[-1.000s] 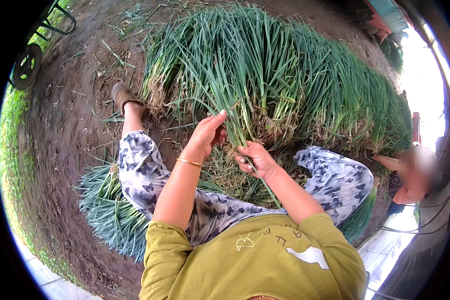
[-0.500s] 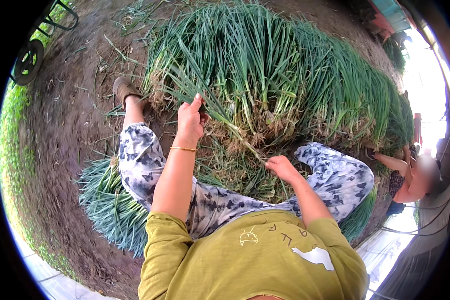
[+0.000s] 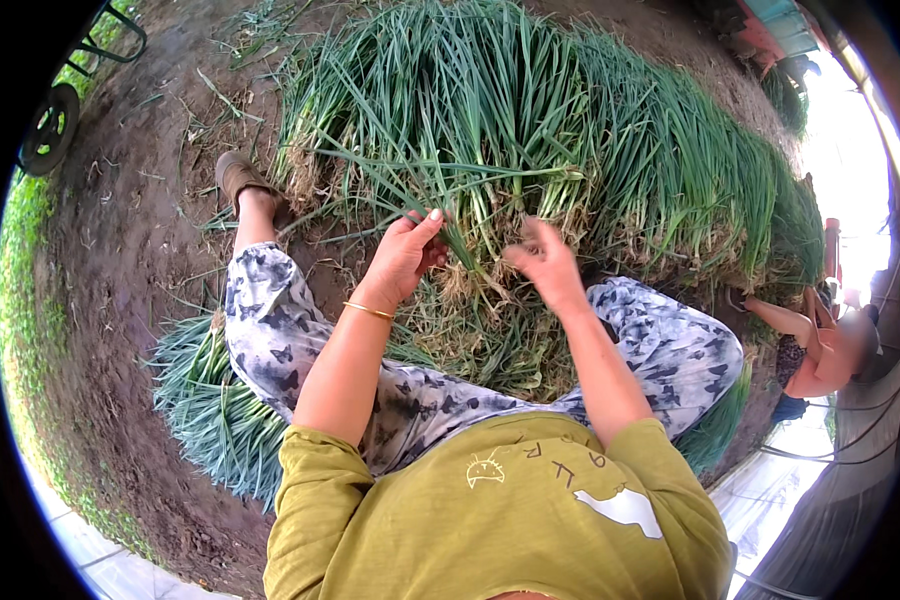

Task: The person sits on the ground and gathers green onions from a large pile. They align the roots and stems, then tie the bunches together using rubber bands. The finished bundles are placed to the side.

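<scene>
My left hand [image 3: 412, 252], with a gold bangle at its wrist, is closed around a green onion [image 3: 456, 240] held in front of the big pile. Its long leaves fan out up and to the left. Just to the right is my right hand [image 3: 548, 265], raised near the root ends of the pile, its fingertips smeared by motion; whether it holds anything does not show. Beyond both hands stands a broad heap of green onions [image 3: 490, 90], leaves up, with brown dry roots toward me. Stripped leaves and dry skins [image 3: 500, 350] lie on the ground between my legs.
Laid by my left knee is a bundle of green onions [image 3: 215, 420]; another bundle [image 3: 715, 430] shows past my right knee. A co-worker [image 3: 825, 350] sits at the far right. A dark wheel [image 3: 50, 130] stands at the upper left on bare soil [image 3: 120, 260].
My right hand has left the green onion's lower end and moved up beside the pile. My left hand has shifted right and slightly down, still holding leaves.
</scene>
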`<state>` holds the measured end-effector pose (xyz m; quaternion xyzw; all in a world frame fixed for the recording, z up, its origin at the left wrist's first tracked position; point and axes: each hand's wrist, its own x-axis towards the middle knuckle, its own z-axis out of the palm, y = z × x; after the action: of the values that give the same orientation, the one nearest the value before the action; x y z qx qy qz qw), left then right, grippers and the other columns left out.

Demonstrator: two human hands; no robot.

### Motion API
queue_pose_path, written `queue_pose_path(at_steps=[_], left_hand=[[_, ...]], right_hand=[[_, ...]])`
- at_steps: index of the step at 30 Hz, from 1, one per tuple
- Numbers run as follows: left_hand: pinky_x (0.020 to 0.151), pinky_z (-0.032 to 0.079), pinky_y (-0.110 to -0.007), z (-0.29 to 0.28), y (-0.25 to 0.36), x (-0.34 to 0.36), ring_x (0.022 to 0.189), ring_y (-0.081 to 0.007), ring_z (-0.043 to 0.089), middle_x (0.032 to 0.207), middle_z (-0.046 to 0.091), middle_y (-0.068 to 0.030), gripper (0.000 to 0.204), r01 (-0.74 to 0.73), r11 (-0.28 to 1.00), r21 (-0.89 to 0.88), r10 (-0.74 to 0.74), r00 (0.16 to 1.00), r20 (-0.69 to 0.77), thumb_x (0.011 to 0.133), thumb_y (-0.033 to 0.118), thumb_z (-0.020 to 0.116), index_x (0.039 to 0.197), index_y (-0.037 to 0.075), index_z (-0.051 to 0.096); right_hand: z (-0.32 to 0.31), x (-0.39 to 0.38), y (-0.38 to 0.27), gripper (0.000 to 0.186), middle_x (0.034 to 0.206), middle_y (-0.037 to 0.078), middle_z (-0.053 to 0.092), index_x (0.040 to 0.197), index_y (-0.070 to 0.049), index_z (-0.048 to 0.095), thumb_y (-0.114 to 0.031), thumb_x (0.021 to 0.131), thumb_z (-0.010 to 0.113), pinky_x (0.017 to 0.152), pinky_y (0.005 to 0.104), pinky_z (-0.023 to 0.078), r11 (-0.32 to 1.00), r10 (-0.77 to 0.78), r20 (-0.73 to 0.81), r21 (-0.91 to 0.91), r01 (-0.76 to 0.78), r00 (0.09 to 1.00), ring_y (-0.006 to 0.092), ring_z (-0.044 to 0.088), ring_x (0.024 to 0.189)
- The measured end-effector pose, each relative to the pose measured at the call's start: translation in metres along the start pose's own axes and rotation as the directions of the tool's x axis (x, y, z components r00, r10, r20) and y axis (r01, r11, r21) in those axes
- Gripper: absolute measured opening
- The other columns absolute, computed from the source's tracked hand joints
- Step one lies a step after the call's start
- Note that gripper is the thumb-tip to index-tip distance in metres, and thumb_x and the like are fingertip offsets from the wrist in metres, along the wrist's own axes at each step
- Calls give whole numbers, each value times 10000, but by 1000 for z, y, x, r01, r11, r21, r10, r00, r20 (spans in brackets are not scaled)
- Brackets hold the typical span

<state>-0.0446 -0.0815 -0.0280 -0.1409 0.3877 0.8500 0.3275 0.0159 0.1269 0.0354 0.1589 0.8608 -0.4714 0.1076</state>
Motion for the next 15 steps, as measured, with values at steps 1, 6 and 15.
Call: queue_pose_path(at_steps=[1, 6, 15], left_hand=[[558, 431, -244, 2, -3, 0, 655, -103, 512, 825, 577, -10, 216, 4, 1000, -18, -4, 1000, 15, 914, 215, 581, 1003, 19, 597], [581, 442, -229, -1, -3, -2, 663, -99, 532, 788, 577, -10, 162, 28, 994, 109, -40, 993, 108, 880, 141, 616, 979, 15, 594], [606, 478, -234, 8, -10, -3, 644, -121, 579, 768, 598, -1, 52, -43, 996, -82, 40, 999, -34, 862, 91, 609, 871, 79, 559]], right_hand=[[11, -7, -13, 735, 1180, 191, 570, 1262, 32, 470, -440, 753, 713, 896, 390, 451, 996, -53, 174, -59, 65, 983, 281, 561, 1047], [58, 9, 14, 253, 801, 43, 655, 961, 30, 620, -173, 815, 659, 632, 287, 457, 953, -134, 131, 288, 92, 982, 166, 601, 684], [49, 1, 8, 156, 786, 52, 634, 935, -4, 628, -102, 818, 662, 535, 277, 500, 620, 56, 482, 669, -409, 874, 129, 587, 587]])
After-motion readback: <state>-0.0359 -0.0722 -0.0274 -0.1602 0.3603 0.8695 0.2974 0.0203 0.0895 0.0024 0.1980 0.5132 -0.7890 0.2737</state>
